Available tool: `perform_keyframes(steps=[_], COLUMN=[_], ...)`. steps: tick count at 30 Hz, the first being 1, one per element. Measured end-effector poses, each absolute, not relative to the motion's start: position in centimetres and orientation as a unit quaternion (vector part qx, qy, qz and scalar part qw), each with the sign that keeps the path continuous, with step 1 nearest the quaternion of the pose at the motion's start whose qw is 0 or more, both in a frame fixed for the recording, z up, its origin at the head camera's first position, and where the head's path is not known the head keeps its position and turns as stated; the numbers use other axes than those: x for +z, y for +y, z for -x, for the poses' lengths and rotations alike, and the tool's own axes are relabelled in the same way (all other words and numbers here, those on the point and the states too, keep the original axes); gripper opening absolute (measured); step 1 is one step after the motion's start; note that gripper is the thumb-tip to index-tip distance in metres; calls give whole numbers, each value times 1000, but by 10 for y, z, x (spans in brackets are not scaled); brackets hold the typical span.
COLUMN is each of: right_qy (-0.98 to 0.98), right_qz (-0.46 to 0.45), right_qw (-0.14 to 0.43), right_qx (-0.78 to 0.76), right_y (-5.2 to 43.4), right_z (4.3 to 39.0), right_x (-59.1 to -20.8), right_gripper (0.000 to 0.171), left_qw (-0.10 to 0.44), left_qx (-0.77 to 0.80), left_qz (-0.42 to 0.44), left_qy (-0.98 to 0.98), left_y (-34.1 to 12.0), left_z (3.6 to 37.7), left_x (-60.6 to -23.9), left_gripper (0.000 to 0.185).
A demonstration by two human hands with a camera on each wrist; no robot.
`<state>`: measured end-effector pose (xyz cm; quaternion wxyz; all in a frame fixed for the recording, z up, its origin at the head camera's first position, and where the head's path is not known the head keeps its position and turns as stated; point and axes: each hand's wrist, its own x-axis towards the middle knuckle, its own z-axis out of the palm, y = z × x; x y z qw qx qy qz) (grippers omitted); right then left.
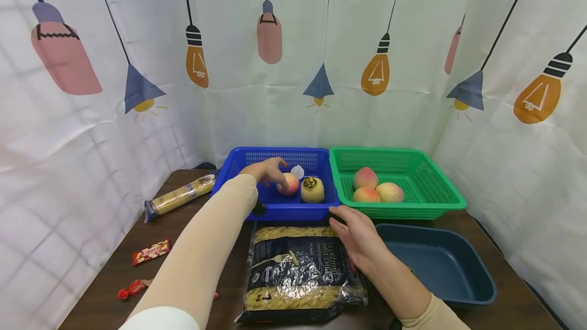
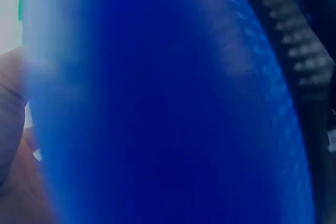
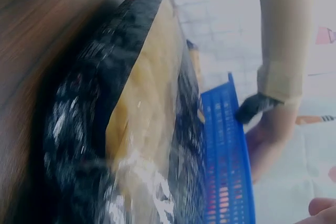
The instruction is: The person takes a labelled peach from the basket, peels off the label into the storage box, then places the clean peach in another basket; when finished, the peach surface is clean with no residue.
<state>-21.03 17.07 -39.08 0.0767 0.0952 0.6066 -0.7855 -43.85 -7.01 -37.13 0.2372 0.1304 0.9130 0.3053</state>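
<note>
Where the head view looks down on the dark wood-grain table [image 1: 110, 264], the left hand [image 1: 266, 171] reaches into the blue basket [image 1: 279, 156], a rectangular plastic tray with perforated mesh walls. Its fingers curl down over the top of a round, pink-and-yellow peach [image 1: 289, 184]; fingertips touch the fruit's upper left side, the thumb is hidden, so a full grip cannot be confirmed. The peach sits on the basket floor, just beside a yellow-green fruit [image 1: 312, 190] bearing a dark round sticker, writing unreadable. A small pale disc [image 1: 297, 171] lies behind them. The right hand [image 1: 357, 236] hovers flat, fingers straight and slightly spread, holding nothing, over the right edge of a glossy black-and-clear pasta bag [image 1: 298, 274] of penne; print reads "SELEZIONE ORO CHEF". The green basket [image 1: 440, 195], same mesh build, holds three more peaches [image 1: 376, 187]. A smooth dark blue tub [image 1: 477, 289] sits at front right. A spaghetti packet [image 1: 181, 196] and red wrapped sweets [image 1: 151, 251] lie at left.

Left wrist view: blurred blue basket wall [image 2: 168, 103] fills the frame; a sliver of hand at the left edge; finger state not readable.

Right wrist view: crinkled pasta bag [image 3: 131, 145] close up, blue basket rim [image 3: 226, 150] behind it, left hand [image 3: 268, 140] beyond.
</note>
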Motion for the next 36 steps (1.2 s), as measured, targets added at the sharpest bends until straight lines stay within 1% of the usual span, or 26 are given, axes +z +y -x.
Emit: perform_keyframes(steps=[7, 11, 15, 20, 24, 30, 36], right_qy=[577, 563, 535, 521, 536, 562, 573], right_qz=[-119, -142, -150, -164, -185, -201, -201], right_qw=[64, 54, 38, 9, -10, -19, -22], right_qx=[-806, -812, -830, -838, -823, -802, -794], right_y=[161, 156, 150, 142, 135, 132, 136], right_z=[220, 231, 246, 260, 262, 263, 264], right_x=[-398, -400, -402, -409, -413, -414, -413], right_gripper=[86, 87, 87, 86, 83, 83, 82], left_qw=[268, 302, 327, 327, 323, 341, 341], left_qx=[333, 303, 259, 233, 255, 311, 362], left_qz=[-90, -72, -72, -79, -77, -66, -77], left_qy=[899, 901, 906, 913, 908, 884, 864], left_y=[-64, -61, -60, -61, -59, -53, -43], left_z=[449, 454, 460, 470, 475, 481, 486], left_x=[-371, -362, -351, -346, -353, -368, -378], left_gripper=[92, 95, 98, 94, 91, 91, 92])
